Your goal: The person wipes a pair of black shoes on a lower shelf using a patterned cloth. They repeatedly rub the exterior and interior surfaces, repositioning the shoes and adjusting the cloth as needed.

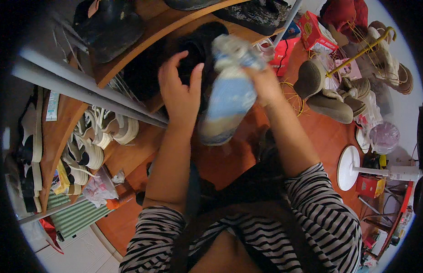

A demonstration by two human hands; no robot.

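Note:
My right hand [264,83] grips a light-blue and white shoe [230,95], blurred, near its laced upper end. The shoe hangs slanted, with its beige toe end pointing down toward me. To its left my left hand [180,87] is raised with nothing in it, thumb and fingers apart. It does not hold the shoe. Behind both hands, dark footwear [208,37] sits in shadow on a wooden rack shelf [136,44]; its shape is hard to make out.
Grey metal rack posts [92,95] cross at left, beside shelved sneakers [95,133] and a tube [52,105]. At right, several grey-brown shoes [329,105] hang around a yellow hook [361,51]. A red box [315,32] and a round white stand base [348,168] are also there.

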